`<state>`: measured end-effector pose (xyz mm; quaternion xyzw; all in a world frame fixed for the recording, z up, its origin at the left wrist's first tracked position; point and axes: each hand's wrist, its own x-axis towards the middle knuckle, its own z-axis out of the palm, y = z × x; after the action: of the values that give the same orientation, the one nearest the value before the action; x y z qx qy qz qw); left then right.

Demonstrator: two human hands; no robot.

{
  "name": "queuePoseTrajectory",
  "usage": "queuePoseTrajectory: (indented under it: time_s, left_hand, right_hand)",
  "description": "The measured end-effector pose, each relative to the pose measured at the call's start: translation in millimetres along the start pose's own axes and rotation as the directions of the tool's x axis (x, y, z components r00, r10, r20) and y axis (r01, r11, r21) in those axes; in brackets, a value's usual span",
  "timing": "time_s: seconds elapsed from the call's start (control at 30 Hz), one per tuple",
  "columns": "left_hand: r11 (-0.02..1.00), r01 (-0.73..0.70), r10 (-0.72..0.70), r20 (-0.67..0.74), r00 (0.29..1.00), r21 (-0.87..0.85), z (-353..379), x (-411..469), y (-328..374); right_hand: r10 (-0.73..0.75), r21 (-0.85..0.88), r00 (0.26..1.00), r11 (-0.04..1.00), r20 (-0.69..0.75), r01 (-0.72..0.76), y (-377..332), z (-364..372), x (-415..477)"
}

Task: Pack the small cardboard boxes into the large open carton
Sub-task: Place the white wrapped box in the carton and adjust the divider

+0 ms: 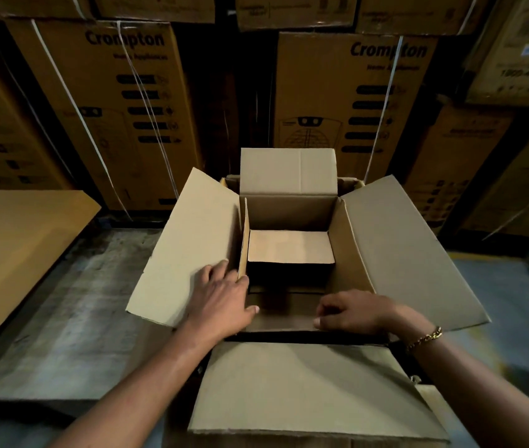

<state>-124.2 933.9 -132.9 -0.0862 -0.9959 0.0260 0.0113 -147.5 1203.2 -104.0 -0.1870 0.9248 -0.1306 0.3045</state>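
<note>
One small box point(290, 246) flat in carton point(386, 240), long axis left-right

Dim storeroom: strapped printed cartons point(101, 101) stacked behind, worn, perhaps concrete, floor point(72, 318).

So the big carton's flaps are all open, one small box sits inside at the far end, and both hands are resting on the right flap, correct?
Not quite. The head view shows only the right hand near the right side, at the carton's near edge; the left hand rests on the left flap. The small box does sit at the far end.
</note>
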Motion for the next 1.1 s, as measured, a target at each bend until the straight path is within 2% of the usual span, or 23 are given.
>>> queuePoseTrajectory:
  time_s: [0.07,0.17,0.33,0.43,0.53,0.6,0.7,0.77,0.87,1.0,1.1]
  left_hand:
    - [1.0,-0.002,0.002,-0.007,1.0,-0.012,1,-3,-1]
    - [1.0,0.009,-0.009,-0.011,1.0,-0.021,1,-5,-4]
    - [0.999,0.014,-0.015,-0.023,1.0,-0.04,3,-11,-5]
    - [0.999,0.013,-0.015,-0.029,0.999,-0.042,0,-11,-3]
    - [0.998,0.013,-0.013,0.013,1.0,-0.063,-6,-8,-2]
    - [0.997,0.004,0.0,0.06,0.998,-0.079,-10,-6,-3]
    - [0.999,-0.012,0.017,0.119,0.993,-0.05,-14,-6,-6]
    - [1.0,-0.03,0.029,0.132,0.991,0.006,-15,-6,-8]
    - [1.0,-0.022,0.021,0.148,0.989,0.008,-16,-7,-11]
    - [1.0,-0.021,0.02,0.13,0.991,0.006,-16,-6,-14]
    - [1.0,-0.013,0.012,0.108,0.994,0.012,-17,-2,-14]
  right_hand:
    - [-0.018,0.013,0.989,1.0,-0.146,0.02,3,0,-2]
    - [-0.064,-0.085,0.945,0.996,-0.321,0.039,6,-1,-7]
    - [-0.074,0.026,0.891,0.995,-0.448,0.096,11,-7,-9]
    - [-0.088,-0.021,0.872,0.996,-0.481,0.089,9,-14,0]
    - [-0.142,-0.163,0.865,0.984,-0.481,0.071,2,-27,19]
    - [-0.174,-0.325,0.87,0.946,-0.461,0.017,-5,-36,38]
    - [-0.226,-0.577,0.903,0.816,-0.365,-0.029,-13,-39,74]
    - [-0.282,-0.681,0.906,0.733,-0.316,-0.009,-20,-34,98]
    - [-0.327,-0.696,0.922,0.712,-0.206,0.097,-34,-21,130]
    - [-0.26,-0.756,0.965,0.635,-0.015,0.159,-40,-7,151]
    - [-0.24,-0.801,0.969,0.59,-0.059,0.097,-37,-16,147]
